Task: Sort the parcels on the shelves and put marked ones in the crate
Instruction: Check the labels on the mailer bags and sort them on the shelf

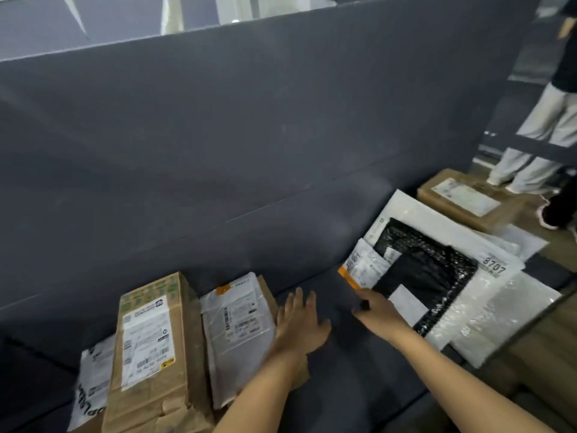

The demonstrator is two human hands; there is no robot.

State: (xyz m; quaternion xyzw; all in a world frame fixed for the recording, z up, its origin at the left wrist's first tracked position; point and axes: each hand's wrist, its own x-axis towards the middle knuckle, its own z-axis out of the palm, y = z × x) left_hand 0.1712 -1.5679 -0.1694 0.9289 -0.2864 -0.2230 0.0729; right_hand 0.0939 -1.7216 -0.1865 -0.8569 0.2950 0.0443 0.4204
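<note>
On the dark grey shelf (327, 370) lie several parcels. My left hand (299, 323) rests flat, fingers straight, against the right side of a cardboard parcel with a white label and an orange sticker (237, 326). A taller brown box (150, 354) stands to its left, and a white poly bag (93, 376) lies beyond that. My right hand (374, 310) pinches the corner of a small white parcel with an orange tag (362, 267), lifting it off a black bubble mailer (427, 273). Under the black mailer are large white mailers (487, 295).
A brown box with a label (468, 198) sits at the far right of the shelf. A grey back panel (249, 135) rises behind the shelf. Another person's legs (537, 145) stand beyond the right end. A wooden surface (549, 354) runs along the lower right.
</note>
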